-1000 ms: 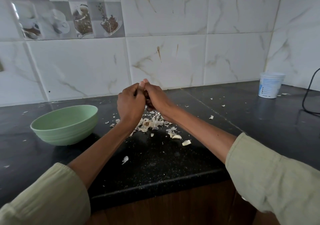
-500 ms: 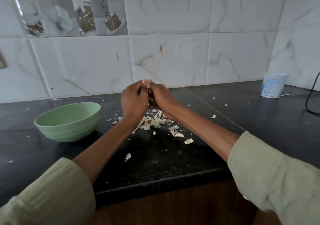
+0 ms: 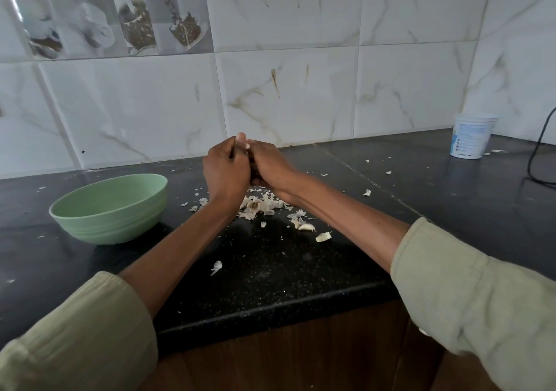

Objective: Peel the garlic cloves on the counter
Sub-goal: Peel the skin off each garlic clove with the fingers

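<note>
My left hand [image 3: 226,174] and my right hand [image 3: 270,166] are pressed together above the black counter [image 3: 270,276], fingers curled around a garlic clove [image 3: 247,146] of which only a pale sliver shows between the thumbs. Below the hands lies a pile of papery garlic skins [image 3: 261,204]. Two loose garlic cloves [image 3: 306,227] [image 3: 323,237] rest on the counter to the right of the pile.
A pale green bowl [image 3: 111,207] stands on the counter left of my hands. A white plastic tub [image 3: 471,138] sits at the far right by the tiled wall, with a black cable [image 3: 538,156] beside it. Skin flakes are scattered about.
Both hands stay together at the same spot over the skin pile; only the camera has shifted slightly.
</note>
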